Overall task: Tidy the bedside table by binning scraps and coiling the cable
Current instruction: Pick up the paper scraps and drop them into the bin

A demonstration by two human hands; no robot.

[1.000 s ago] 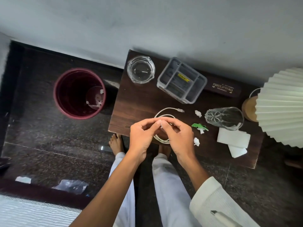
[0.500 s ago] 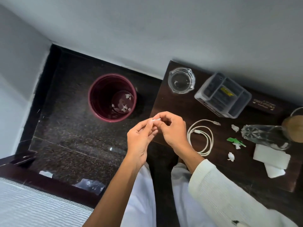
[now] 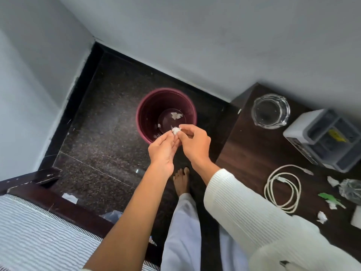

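Both hands over the maroon bin (image 3: pixel 145 106) on the floor. Left hand (image 3: pixel 163 151) and right hand (image 3: pixel 194 142) meet at the fingertips, pinching one white paper scrap (image 3: pixel 176 130) between them above the bin mouth. Scraps already lie in the bin bottom. White cable (image 3: pixel 283 187) sits coiled on the worktop (image 3: pixel 252 153); more scraps (image 3: pixel 322 217) beside it

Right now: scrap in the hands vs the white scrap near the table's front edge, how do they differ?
The held scrap is pinched between the left hand and right hand, in line with the bin opening; the table scrap lies loose on the bedside table, untouched. The held scrap sits apart from everything else; the table scrap lies near the cable. Both are small, white and crumpled.
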